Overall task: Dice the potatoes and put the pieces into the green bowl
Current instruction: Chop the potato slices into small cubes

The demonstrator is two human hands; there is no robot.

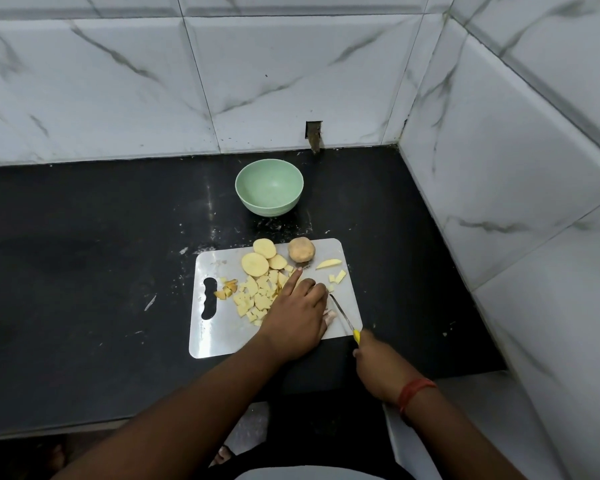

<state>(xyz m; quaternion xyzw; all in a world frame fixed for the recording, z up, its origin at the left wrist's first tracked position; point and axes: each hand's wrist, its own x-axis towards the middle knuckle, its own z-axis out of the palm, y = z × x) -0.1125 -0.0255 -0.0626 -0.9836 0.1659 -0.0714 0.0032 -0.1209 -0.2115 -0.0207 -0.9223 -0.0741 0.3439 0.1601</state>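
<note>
A steel cutting board (222, 336) lies on the black counter. It carries an unpeeled potato chunk (301, 249), round potato slices (255, 264), a pile of diced pieces (253, 301) and a few strips (329, 263). My left hand (297, 317) sits on the board right of the pile. Its index finger points straight out and the other fingers curl down over a potato piece that is mostly hidden. My right hand (378, 365) grips the yellow handle of a small knife (341, 312). The blade tip is at my left fingertips. The green bowl (269, 202) stands empty behind the board.
Skin-on offcuts (226, 289) lie near the board's handle slot. The marble-tiled back wall (291, 81) and the right side wall (499, 168) close in the counter corner. The counter's front edge runs just below the board. Bare black counter (84, 271) stretches to the left.
</note>
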